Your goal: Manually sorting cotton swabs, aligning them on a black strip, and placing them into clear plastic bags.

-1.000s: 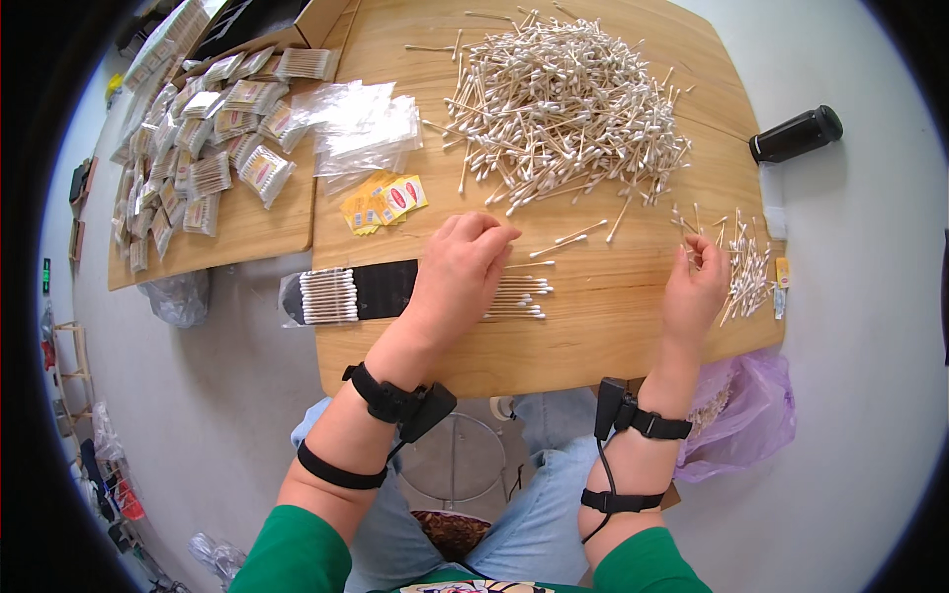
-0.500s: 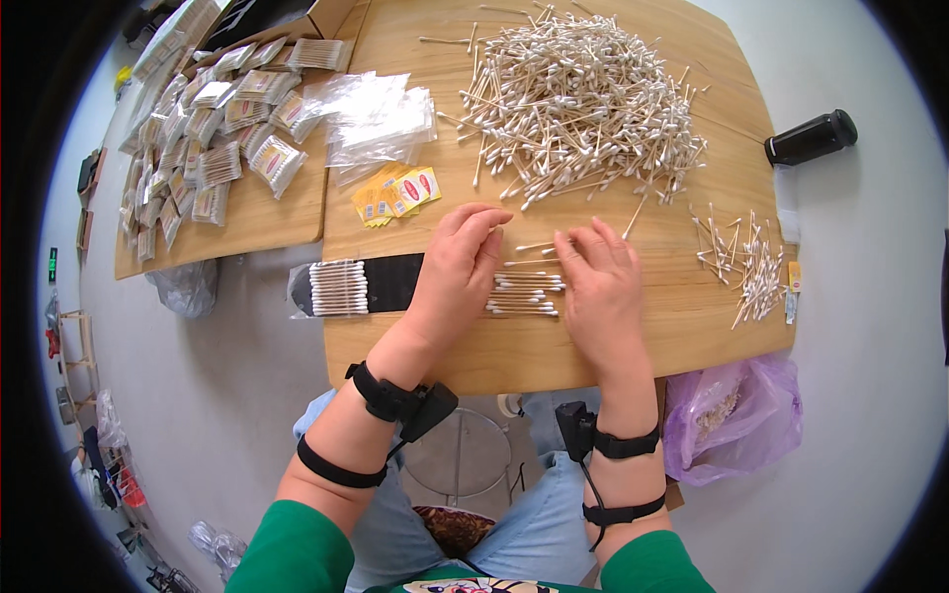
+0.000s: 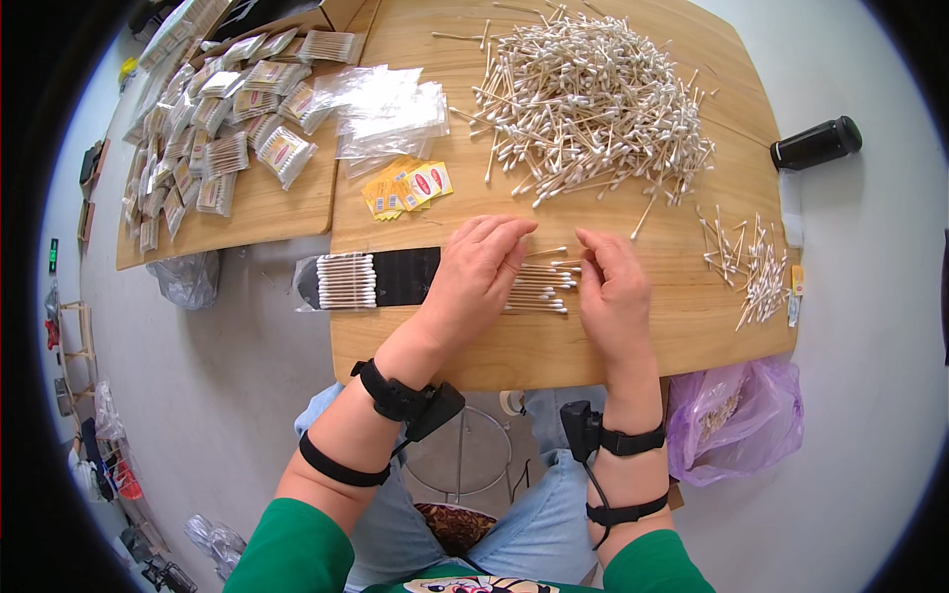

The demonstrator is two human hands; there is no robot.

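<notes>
A loose row of cotton swabs (image 3: pixel 542 291) lies on the table between my hands, its sticks running left to right with uneven tips. My left hand (image 3: pixel 476 272) rests over the left ends, fingers stretched and slightly bent, thumb apart from them. Beside the right ends, my right hand (image 3: pixel 615 292) has its fingers curved and the thumb a little apart; I see nothing gripped in either hand. Left of my left hand is a black strip (image 3: pixel 407 277), partly under a clear bag's end, with an even row of cotton swabs (image 3: pixel 346 282) across it.
A big heap of cotton swabs (image 3: pixel 593 104) lies at the back, a smaller pile (image 3: pixel 761 282) at right. Yellow cards (image 3: pixel 405 190), clear bags (image 3: pixel 390 119) and packed swab packets (image 3: pixel 227 128) are at left. A black bottle (image 3: pixel 816 143) and purple bag (image 3: pixel 736 420) are near the right edge.
My right hand has moved slightly right and down, off the upper swabs. My left hand has shifted right, farther over the left ends of the row. The swabs sit closer together.
</notes>
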